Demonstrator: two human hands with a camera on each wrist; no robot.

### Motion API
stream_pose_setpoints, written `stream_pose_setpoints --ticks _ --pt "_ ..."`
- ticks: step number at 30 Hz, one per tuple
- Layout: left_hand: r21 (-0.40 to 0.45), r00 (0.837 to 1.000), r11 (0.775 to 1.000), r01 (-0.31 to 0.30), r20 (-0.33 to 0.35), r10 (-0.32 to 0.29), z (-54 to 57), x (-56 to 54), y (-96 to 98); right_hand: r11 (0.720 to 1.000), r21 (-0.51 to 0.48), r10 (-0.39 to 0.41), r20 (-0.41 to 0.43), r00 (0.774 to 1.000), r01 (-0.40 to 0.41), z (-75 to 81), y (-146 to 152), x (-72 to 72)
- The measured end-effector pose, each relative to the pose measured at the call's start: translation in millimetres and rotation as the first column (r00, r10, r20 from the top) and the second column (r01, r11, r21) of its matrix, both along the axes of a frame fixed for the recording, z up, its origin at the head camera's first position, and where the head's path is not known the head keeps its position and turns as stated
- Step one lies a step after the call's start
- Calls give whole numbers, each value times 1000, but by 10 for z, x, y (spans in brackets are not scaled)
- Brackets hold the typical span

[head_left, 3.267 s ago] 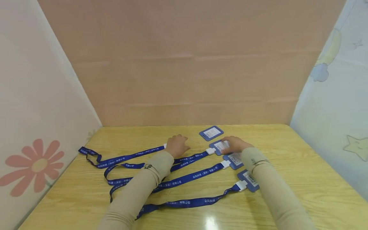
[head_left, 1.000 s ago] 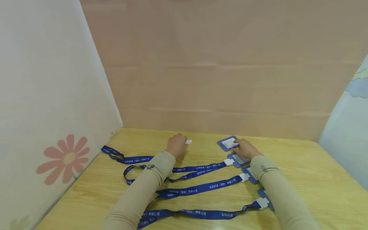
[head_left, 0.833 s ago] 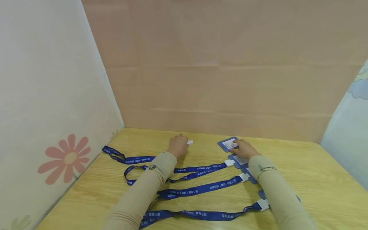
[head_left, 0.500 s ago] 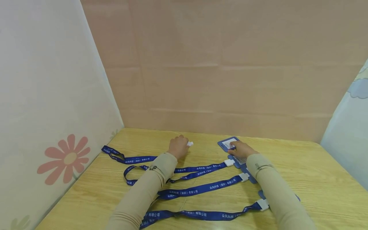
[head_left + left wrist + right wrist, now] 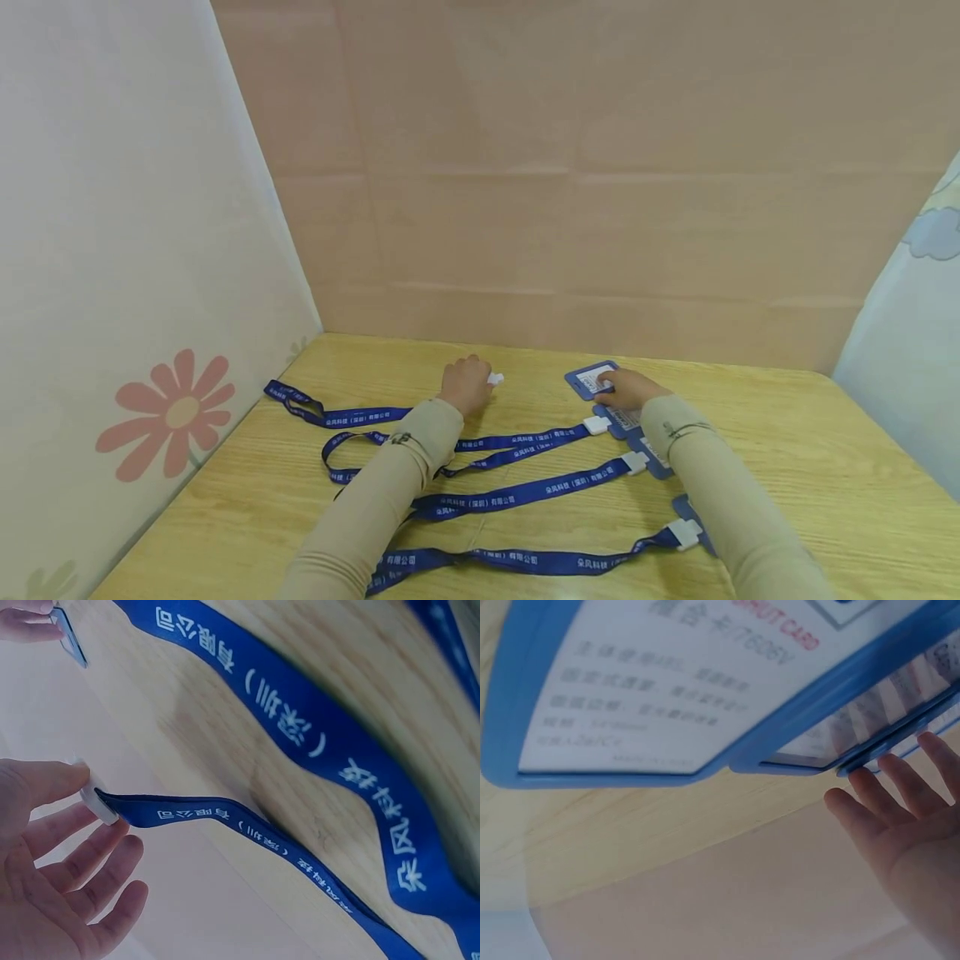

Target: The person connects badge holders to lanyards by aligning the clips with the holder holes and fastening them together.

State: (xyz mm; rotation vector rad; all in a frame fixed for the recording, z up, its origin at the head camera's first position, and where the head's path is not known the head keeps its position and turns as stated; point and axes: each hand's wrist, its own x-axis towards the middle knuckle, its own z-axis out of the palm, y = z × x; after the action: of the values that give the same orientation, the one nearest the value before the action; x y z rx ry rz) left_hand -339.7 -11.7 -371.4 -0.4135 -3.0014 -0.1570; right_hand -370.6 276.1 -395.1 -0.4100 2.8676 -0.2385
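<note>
My left hand (image 5: 463,385) pinches the white clip (image 5: 97,796) of the rearmost blue lanyard (image 5: 217,811) between thumb and index finger; its other fingers are loosely bent. The strap rises from the wooden table toward the clip. At the back, a loose blue badge holder (image 5: 588,379) with a white card lies right of the clip, apart from it. My right hand (image 5: 633,390) grips that holder by its right part, thumb toward the front. Below this hand are more badge holders (image 5: 630,697), partly hidden by the hand and sleeve.
Several blue lanyards with white print run across the table (image 5: 787,467). A front lanyard (image 5: 540,560) and a middle lanyard (image 5: 525,492) each end in a white clip with a badge holder. A brown backdrop (image 5: 562,208) and a flowered left wall (image 5: 180,250) bound the table.
My left hand has taken hold of the white clip. The right hand has gone from an attached badge holder to the loose one, which shifts slightly. The head view has turned left.
</note>
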Motion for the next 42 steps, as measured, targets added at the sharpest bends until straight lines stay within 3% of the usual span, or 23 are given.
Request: stream_pose_setpoints --ticks 10,20,25,31,42 --pt "-27 1000 1000 -10 25 11 -70 -12 3 998 25 52 0 999 -52 67 -45 34" --pt "-43 1000 999 10 16 -9 -126 13 27 999 27 -19 -62 998 21 7 -39 40" --pt "-62 1000 998 10 10 -10 -131 14 29 998 35 -45 -33 998 46 -59 -18 -19" --pt "-27 1000 1000 11 3 -11 -101 1 20 997 36 -62 -6 998 62 -111 -16 -91" --pt "11 998 998 55 -38 -55 -156 -21 65 998 41 -56 -11 998 57 -116 -52 -82"
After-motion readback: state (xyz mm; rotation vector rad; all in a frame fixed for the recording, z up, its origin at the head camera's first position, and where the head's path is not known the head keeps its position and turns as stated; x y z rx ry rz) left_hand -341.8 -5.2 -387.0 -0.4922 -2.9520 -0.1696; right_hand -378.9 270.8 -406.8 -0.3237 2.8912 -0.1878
